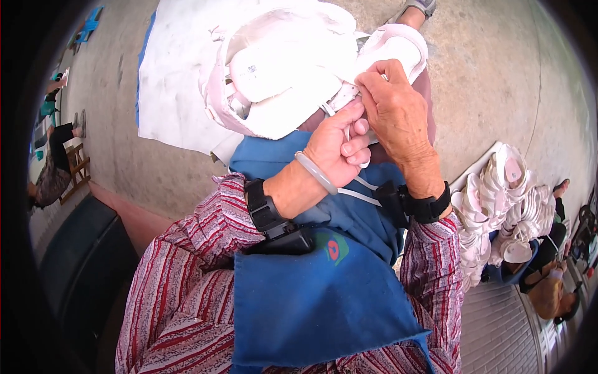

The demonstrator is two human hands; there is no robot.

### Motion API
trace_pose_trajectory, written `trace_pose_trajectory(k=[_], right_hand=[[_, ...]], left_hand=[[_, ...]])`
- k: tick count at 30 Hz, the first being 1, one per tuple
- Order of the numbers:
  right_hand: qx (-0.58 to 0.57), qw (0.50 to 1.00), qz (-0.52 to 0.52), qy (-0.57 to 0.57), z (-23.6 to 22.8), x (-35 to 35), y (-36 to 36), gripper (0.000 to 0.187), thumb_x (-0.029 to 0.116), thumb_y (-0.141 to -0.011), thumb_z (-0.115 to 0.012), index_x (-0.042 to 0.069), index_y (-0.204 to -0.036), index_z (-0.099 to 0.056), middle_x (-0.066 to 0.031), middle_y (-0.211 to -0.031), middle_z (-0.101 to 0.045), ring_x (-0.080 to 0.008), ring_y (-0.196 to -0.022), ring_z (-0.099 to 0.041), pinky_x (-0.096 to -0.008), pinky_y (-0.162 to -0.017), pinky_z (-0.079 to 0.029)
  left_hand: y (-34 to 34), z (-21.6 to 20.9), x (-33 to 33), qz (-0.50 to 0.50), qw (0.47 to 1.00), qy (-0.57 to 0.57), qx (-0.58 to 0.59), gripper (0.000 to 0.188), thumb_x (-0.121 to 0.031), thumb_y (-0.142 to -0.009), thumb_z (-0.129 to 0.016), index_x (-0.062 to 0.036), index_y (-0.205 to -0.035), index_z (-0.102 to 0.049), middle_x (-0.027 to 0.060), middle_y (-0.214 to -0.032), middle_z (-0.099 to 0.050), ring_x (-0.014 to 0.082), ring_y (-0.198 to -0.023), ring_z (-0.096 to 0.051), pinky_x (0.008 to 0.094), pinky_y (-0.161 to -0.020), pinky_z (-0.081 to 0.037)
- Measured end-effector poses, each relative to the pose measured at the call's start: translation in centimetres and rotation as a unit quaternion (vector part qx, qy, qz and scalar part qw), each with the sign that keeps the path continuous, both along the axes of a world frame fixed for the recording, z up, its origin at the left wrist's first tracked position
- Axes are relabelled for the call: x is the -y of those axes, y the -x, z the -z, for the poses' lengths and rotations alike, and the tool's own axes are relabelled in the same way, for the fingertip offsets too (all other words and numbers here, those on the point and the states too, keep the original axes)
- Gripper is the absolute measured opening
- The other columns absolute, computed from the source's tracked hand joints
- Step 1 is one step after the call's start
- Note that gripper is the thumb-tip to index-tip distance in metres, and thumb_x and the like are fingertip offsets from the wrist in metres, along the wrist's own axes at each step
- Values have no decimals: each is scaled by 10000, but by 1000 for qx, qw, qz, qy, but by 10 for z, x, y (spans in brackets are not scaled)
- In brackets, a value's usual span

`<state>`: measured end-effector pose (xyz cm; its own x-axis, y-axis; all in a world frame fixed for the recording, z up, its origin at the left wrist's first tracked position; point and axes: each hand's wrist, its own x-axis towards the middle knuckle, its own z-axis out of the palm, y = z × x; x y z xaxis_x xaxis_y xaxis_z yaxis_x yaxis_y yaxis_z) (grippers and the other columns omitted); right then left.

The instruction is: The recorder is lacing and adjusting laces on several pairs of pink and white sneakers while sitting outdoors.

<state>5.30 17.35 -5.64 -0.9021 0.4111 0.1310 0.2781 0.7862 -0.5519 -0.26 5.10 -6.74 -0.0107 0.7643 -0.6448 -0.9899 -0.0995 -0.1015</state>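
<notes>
A white shoe upper (398, 48) with an oval opening lies over my knee, just beyond my hands; overexposure hides much of its detail. My left hand (339, 146) is closed, palm up, its thumb and forefinger at the near edge of the upper. From its curled fingers a white lace (361, 198) trails down across my lap. My right hand (395, 103) pinches a thin white lace end above the upper, close to my left fingertips. The exact spot where the lace meets the upper is hidden by my fingers.
A white container (215, 103) holding pale shoe parts stands ahead on a white sheet (168, 106). A blue apron (311, 305) covers my lap. Many white shoe uppers (498, 193) are heaped at the right. Other people sit at the far left and right.
</notes>
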Motion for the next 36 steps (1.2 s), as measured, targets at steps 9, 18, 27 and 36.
trace_pose_trajectory(k=[9, 18, 27, 36], right_hand=[[-22, 1000, -5, 8, -4, -9, 6, 167, 161, -765, -636, 56, -895, -628, -79, -951, -535, -269, -725, -621, -373, -588, -510], [14, 991, -39, 128, -3, -19, 21, 163, 176, -812, -611, 17, -844, -616, -95, -746, -580, -242, -642, -598, -343, -568, -481], [-37, 922, 55, 382, -31, -47, -18, 154, 140, -890, -544, -6, -872, -588, 3, -656, -548, -63, -604, -482, -214, -554, -397], [-100, 917, 88, 376, -46, -52, -22, 145, 128, -887, -556, -6, -913, -602, 7, -690, -551, -55, -649, -488, -198, -579, -396]], left_hand=[[2, 2, -5, -16, 998, -52, 28, 182, -219, -980, -378, -117, -894, -501, -36, -636, -460, 50, -390, -377, 202, -373, -306], [3, 6, -8, 8, 999, -38, 6, 101, -154, -926, -429, -141, -875, -515, -48, -660, -476, 39, -390, -349, 198, -363, -283], [5, 7, -9, 58, 993, -56, -87, 216, -184, -950, -431, -86, -1138, -472, -20, -781, -524, 46, -526, -459, 197, -473, -384], [4, -36, -9, 166, 956, 38, -239, 416, -162, -898, -546, -39, -1272, -413, 51, -948, -580, 145, -822, -592, 292, -767, -488]])
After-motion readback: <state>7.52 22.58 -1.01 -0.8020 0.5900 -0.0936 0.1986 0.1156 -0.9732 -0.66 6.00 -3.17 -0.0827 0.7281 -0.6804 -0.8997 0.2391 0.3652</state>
